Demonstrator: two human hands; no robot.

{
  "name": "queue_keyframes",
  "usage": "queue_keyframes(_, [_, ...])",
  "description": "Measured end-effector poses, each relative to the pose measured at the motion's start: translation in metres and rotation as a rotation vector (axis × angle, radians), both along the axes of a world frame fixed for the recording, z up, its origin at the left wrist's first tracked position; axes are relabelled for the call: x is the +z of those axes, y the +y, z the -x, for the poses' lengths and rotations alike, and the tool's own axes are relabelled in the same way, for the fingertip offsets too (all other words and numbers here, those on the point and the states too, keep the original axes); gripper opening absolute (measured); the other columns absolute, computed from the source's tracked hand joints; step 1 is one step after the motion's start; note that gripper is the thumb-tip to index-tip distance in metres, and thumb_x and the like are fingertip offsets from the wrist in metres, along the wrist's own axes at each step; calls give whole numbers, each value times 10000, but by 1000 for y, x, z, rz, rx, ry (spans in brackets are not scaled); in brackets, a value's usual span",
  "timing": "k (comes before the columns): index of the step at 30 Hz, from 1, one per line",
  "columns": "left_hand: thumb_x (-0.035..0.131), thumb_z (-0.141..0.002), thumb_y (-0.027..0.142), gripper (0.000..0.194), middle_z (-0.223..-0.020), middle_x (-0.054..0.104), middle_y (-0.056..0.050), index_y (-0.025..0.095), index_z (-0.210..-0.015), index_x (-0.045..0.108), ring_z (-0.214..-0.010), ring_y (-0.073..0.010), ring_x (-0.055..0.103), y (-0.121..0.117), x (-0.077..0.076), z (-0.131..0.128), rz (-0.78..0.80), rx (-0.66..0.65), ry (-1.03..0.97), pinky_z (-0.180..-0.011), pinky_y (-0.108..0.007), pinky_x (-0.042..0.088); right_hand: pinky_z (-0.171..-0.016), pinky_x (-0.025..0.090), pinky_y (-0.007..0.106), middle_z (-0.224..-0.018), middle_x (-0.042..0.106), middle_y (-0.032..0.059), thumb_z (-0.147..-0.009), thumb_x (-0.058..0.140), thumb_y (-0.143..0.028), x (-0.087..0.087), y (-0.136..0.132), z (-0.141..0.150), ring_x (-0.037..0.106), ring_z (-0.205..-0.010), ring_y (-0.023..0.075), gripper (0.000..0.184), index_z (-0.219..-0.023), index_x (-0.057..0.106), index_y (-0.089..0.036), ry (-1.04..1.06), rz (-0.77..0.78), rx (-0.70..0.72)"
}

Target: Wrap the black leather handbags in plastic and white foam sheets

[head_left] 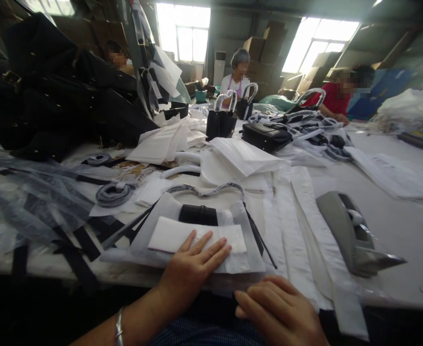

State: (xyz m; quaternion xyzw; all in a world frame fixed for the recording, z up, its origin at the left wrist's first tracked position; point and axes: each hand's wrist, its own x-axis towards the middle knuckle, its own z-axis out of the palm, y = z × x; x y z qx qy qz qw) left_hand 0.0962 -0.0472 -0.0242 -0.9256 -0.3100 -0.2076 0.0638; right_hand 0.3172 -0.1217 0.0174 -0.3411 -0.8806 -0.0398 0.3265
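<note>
A black handbag (199, 215) lies on the table in front of me, largely covered by white tissue paper (164, 211). Its handle (211, 191), wrapped in clear film, arches toward the far side. Across the bag rests a white padding sheet (168, 234). My left hand (193, 259) lies flat on that sheet, fingers spread, pressing on its near part. Close to the table's front edge is my right hand (278, 307), its fingers curled together. What is between those fingers, if anything, is hidden. Thin straps (259, 235) extend from the bag's sides.
To the right stands a grey tape dispenser (348, 230). White paper strips (305, 230) lie beside the bag. Coiled straps (114, 193) and film-wrapped straps (53, 202) cover the left. Black bags (70, 91) pile up behind them. Co-workers (240, 72) are across the table.
</note>
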Motion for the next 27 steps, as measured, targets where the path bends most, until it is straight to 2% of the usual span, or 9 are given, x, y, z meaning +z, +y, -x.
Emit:
queue_keyframes(2, [310,-1046,266,424,-1435,530,31,298,-1460,392,-1308,-251,519,0,-1,1,27,1,2,-1092,-512,432,-689,525,260,-786,718,51,-962,523,-97,-16,-12,-6,659,-700,133,193,-1046,696,-107,-15,-23,-18])
queue_keyframes(4, [334,-1042,268,427,-1428,541,17,303,-1464,385,-1312,-249,515,0,-1,1,33,2,2,-1105,-510,414,-749,548,271,-954,756,84,-1004,399,-96,-36,-18,-7,696,-842,161,318,-1124,692,-131,-87,-55,-89])
queue_keyframes(6, [366,-1035,278,430,-1420,551,2,317,-1463,386,-1309,-252,518,-1,-1,1,22,3,3,-1110,-515,402,-819,556,313,-1091,747,78,-1026,322,-118,-55,-16,-4,694,-975,193,394,-1171,685,-168,-132,-73,-147])
queue_keyframes(8, [389,-1030,289,432,-1418,555,-3,339,-1458,388,-1304,-255,524,-1,-1,1,4,5,8,-1108,-523,399,-839,562,344,-1106,748,59,-1032,330,-144,-68,-9,2,691,-1006,202,386,-1178,683,-193,-105,-76,-159])
queue_keyframes(10, [390,-1029,301,429,-1419,553,0,350,-1455,391,-1297,-256,531,-1,-1,1,-12,1,18,-1104,-523,402,-846,568,354,-1065,760,54,-1019,379,-137,-73,-1,7,696,-1002,198,343,-1166,684,-188,-31,-84,-112])
queue_keyframes(13, [372,-1034,301,422,-1422,549,13,349,-1452,397,-1292,-256,536,0,0,1,-31,-9,33,-1103,-513,408,-841,575,336,-985,771,65,-978,450,-86,-69,6,9,710,-947,186,273,-1078,697,-147,91,-75,-24])
queue_keyframes(17, [370,-1035,292,428,-1436,533,28,355,-1459,381,-1302,-251,526,1,-1,1,-35,8,53,-1095,-511,420,-792,585,306,-871,763,67,-968,453,-77,-59,5,-1,723,-823,176,251,-980,696,-136,139,-17,-20])
queue_keyframes(24, [340,-1035,213,437,-1441,529,7,309,-1456,402,-1299,-259,528,3,0,0,-37,6,73,-1081,-523,439,-839,585,255,-906,783,63,-1016,351,-116,-51,-5,-31,745,-850,161,349,-1027,699,-144,-44,-87,-1])
queue_keyframes(27, [342,-1035,218,425,-1422,551,1,309,-1440,432,-1276,-252,552,4,1,-1,-47,3,63,-1081,-518,447,-787,601,225,-897,788,38,-1019,356,-134,-35,-7,-39,752,-816,157,354,-1003,707,-175,-143,-64,32])
